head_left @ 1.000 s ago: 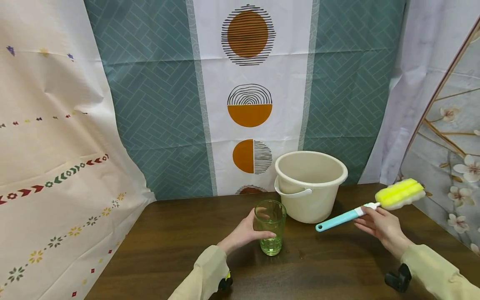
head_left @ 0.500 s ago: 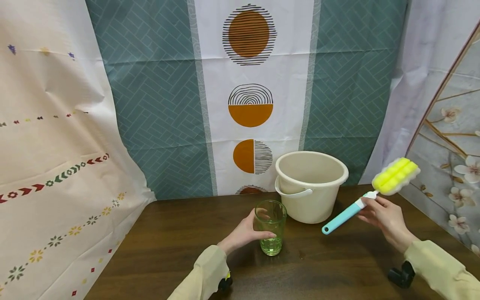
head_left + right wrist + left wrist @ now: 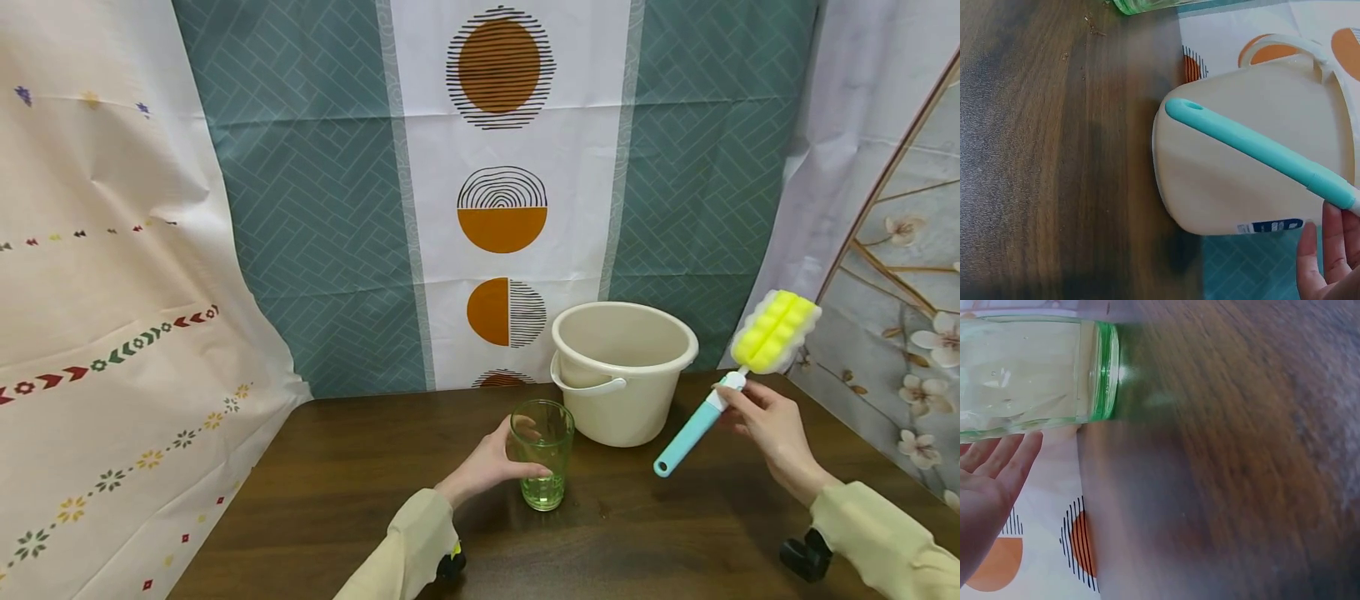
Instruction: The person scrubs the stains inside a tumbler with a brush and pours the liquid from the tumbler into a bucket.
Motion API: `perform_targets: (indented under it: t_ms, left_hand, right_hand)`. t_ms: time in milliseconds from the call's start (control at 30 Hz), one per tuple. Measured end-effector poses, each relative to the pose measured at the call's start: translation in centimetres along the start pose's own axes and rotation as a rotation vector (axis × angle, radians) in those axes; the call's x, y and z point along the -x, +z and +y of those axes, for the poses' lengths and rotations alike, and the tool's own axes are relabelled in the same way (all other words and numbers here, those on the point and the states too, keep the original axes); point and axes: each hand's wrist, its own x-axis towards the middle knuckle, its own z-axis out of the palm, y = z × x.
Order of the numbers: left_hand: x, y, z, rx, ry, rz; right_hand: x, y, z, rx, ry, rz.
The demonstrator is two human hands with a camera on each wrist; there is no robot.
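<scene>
A green-tinted drinking glass with some clear liquid low inside stands on the table; my left hand grips it from the left, thumb across the front. In the left wrist view the glass shows sideways with fingers along its side. My right hand pinches a sponge bottle brush at the white neck of its turquoise handle. Its yellow and white sponge head points up, the handle's end slants down to the left. In the right wrist view the turquoise handle crosses in front of the bucket.
A cream plastic bucket with its handle hanging down stands behind and between the hands. Patterned cloths hang behind and at both sides of the brown wooden table. A few drops lie near the glass.
My right hand has turned the bottle brush more upright: its sponge head has swung up and left, and the handle's end has dropped slightly rightward. The left hand and glass have stayed in place.
</scene>
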Motion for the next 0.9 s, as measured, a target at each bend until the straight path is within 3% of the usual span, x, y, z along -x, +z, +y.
perform_targets:
  t_ms: [133,167,233,367,400,567,900]
  left_hand:
    - [-0.1,0.1,-0.4,-0.021,-0.004,0.0]
    - [-0.1,0.1,-0.4,-0.025,-0.004,0.0]
    - [-0.1,0.0,-0.3,-0.034,-0.006,-0.003]
    - [-0.1,-0.1,-0.2,-0.044,0.0,-0.011]
    - [-0.1,-0.1,-0.2,-0.046,-0.002,-0.013]
    - [-0.2,-0.2,-0.2,-0.059,-0.008,-0.013]
    - [-0.1,-0.1,0.0,-0.058,-0.013,-0.013]
  right_hand:
    - [-0.1,0.3,-0.1,0.056,-0.071,-0.007]
    - [0.3,0.6,-1.1,0.016,-0.11,-0.023]
    - [0.5,1.0,-1.7,0.039,-0.158,-0.037]
    - [0.7,1.7,-2.9,0.14,-0.243,-0.07]
    - [0.9,2.0,-3.5,0.211,-0.253,-0.066]
    - [1.0,2.9,-4.4,0.317,-0.315,-0.104]
    - [1.0,3.8,-5.0,0.372,-0.4,-0.112]
